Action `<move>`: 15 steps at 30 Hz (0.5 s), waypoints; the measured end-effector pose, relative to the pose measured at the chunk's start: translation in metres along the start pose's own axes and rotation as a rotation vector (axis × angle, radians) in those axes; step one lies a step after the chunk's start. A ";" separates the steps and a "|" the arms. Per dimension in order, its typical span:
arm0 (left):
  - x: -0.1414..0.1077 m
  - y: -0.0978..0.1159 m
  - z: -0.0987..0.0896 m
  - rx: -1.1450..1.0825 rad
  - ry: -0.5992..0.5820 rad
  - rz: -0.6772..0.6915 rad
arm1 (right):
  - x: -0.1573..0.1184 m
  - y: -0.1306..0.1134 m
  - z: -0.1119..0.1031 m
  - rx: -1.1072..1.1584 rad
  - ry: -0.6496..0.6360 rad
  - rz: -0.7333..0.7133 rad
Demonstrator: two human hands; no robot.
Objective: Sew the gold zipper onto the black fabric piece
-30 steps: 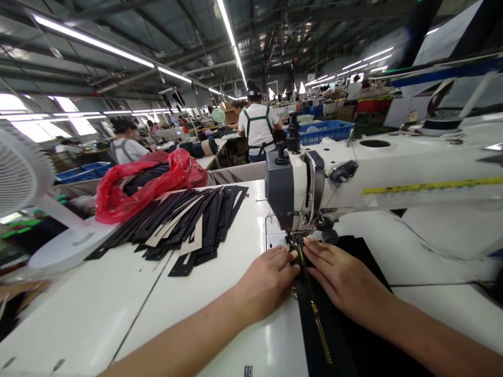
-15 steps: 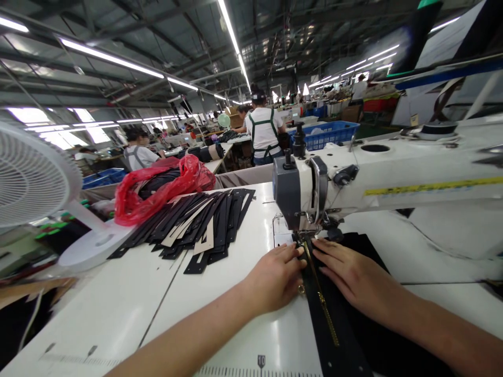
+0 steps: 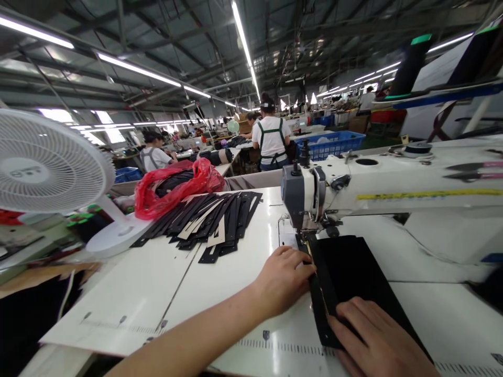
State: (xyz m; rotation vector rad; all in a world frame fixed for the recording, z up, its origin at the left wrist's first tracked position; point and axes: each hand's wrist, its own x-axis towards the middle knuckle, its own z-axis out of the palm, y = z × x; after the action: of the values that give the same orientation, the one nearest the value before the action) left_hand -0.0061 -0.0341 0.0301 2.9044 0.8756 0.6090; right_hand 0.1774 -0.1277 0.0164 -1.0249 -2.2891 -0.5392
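A black fabric piece [image 3: 353, 272] with a gold zipper [image 3: 323, 296] along its left side lies under the needle area of a white and grey sewing machine [image 3: 294, 191]. My left hand [image 3: 285, 277] rests on the zipper strip just in front of the presser foot, fingertips pressed together on its edge. My right hand [image 3: 373, 335] lies flat on the lower part of the fabric, fingers slightly apart, its fingertips beside the zipper's lower end.
Black strips and a few beige ones [image 3: 220, 220] fan out on the white table [image 3: 220, 293] at left. Behind them sits a red plastic bag [image 3: 153, 201], next to a white fan [image 3: 51, 162]. A person [image 3: 271, 133] stands beyond, near a blue basket [image 3: 334, 145].
My right hand has moved from beside the presser foot down toward the near end of the fabric. My left hand stays near the needle. The view has shifted slightly.
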 end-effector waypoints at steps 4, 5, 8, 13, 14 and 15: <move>-0.009 0.009 -0.004 -0.026 0.004 -0.040 | -0.006 -0.003 0.004 0.033 0.054 0.040; -0.009 0.011 -0.004 -0.025 0.000 -0.038 | -0.007 -0.003 0.005 0.047 0.055 0.051; -0.007 0.011 -0.005 0.038 -0.027 -0.010 | -0.009 -0.003 0.004 0.063 0.052 0.046; 0.006 0.000 -0.004 0.209 -0.006 0.142 | -0.009 -0.003 0.001 0.068 0.037 0.054; 0.009 -0.002 -0.004 0.238 0.005 0.172 | -0.009 -0.003 0.001 0.076 0.038 0.059; 0.012 -0.004 -0.005 0.256 0.013 0.187 | -0.009 -0.003 0.002 0.083 0.041 0.064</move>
State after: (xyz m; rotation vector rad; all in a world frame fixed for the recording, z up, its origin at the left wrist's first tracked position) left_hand -0.0012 -0.0243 0.0379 3.2442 0.7372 0.5653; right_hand 0.1793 -0.1339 0.0084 -1.0337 -2.2158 -0.4318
